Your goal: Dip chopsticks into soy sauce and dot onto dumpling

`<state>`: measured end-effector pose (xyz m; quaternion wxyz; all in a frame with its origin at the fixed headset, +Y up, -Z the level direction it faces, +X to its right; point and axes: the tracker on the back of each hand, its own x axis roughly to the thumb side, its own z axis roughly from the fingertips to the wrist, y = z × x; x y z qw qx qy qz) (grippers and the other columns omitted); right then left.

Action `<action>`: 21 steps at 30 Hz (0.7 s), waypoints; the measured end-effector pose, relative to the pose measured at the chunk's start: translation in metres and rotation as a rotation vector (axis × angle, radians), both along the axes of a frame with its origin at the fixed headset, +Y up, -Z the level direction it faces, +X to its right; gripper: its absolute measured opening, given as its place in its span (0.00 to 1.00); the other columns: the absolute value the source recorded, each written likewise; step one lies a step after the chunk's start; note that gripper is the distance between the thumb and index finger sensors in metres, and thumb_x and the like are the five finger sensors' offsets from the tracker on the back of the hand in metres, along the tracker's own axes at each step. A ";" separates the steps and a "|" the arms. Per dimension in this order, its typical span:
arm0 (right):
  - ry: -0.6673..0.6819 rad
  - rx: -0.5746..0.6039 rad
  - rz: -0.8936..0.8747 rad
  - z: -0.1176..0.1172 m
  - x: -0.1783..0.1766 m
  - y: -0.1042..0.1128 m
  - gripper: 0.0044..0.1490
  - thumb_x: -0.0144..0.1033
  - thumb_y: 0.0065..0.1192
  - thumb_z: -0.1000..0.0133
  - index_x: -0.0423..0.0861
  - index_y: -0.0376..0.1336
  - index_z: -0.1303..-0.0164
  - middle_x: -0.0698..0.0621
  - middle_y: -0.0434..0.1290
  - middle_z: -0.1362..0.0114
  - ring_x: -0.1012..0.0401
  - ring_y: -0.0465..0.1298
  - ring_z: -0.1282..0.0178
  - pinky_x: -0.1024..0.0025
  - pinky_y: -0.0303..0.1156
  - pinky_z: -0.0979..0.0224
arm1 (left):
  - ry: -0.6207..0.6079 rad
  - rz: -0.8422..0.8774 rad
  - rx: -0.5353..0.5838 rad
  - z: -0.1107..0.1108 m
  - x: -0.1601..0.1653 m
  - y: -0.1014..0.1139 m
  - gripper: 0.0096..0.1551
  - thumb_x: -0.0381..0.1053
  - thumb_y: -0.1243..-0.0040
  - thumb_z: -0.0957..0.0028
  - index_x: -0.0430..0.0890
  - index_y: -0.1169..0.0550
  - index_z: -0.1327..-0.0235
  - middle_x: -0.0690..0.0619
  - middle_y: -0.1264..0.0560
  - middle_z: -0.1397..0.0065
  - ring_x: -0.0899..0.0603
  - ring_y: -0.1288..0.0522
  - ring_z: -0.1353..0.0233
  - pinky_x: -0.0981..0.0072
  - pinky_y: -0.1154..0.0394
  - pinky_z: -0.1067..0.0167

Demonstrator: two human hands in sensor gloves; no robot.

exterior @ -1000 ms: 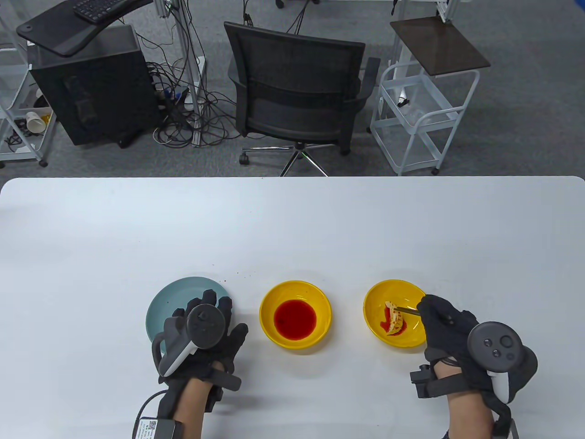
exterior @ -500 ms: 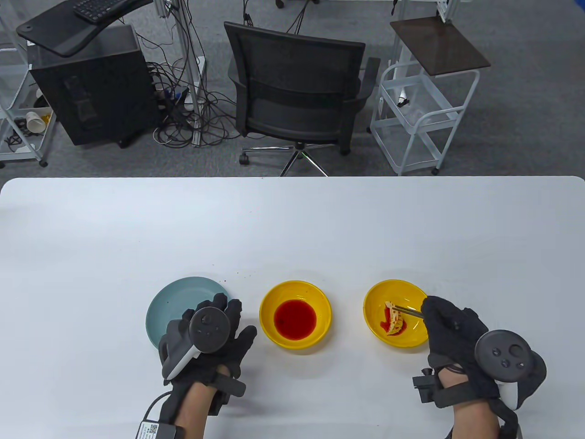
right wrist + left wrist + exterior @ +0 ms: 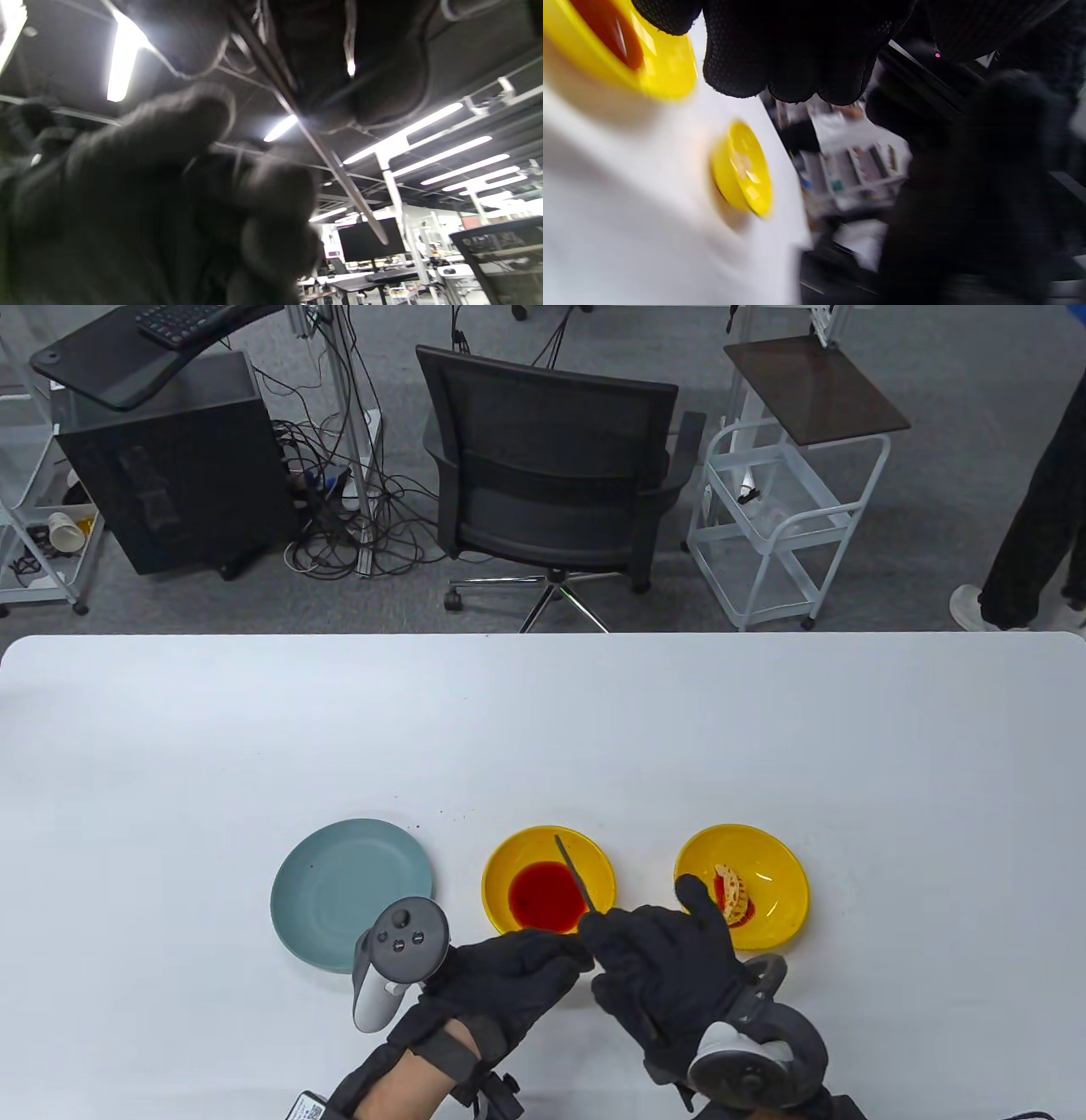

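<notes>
Nearest the table's front edge, both black-gloved hands are now meeting at about 6 o'clock from the yellow plastic bowl of red soy sauce [image 3: 549,891]. The left hand [image 3: 501,976] is lying with its fingertips touching the right hand [image 3: 657,967], having left the round teal plate [image 3: 339,891] it was covering half a second ago; whether it is gripping anything cannot be told. The right hand is gripping the thin dark chopsticks [image 3: 574,874], which are now pointing toward 11 o'clock with their tips above the far rim of the sauce bowl; earlier the tips were resting at the dumpling. From the right wrist view the chopsticks [image 3: 322,152] are running out from between the fingers, with the left hand's fingers [image 3: 169,140] bunched just beside them.

Farther out, at 3 o'clock from the sauce bowl, the pale folded dumpling [image 3: 731,895] is sitting red-smeared in the second yellow bowl [image 3: 776,874], now uncovered. Beyond the white table [image 3: 543,729], a person's dark-trousered legs [image 3: 1039,526] are now standing at the right edge, past the black office chair [image 3: 551,475].
</notes>
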<state>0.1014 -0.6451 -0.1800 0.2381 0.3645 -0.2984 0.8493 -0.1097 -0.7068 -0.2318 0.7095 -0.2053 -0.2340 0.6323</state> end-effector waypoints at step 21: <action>-0.047 -0.177 0.223 -0.007 -0.029 -0.034 0.58 0.66 0.50 0.51 0.51 0.31 0.23 0.43 0.49 0.16 0.38 0.64 0.26 0.23 0.45 0.25 | 0.184 0.226 -0.229 -0.029 -0.058 -0.013 0.31 0.62 0.39 0.49 0.40 0.18 0.45 0.47 0.19 0.45 0.39 0.18 0.48 0.30 0.33 0.35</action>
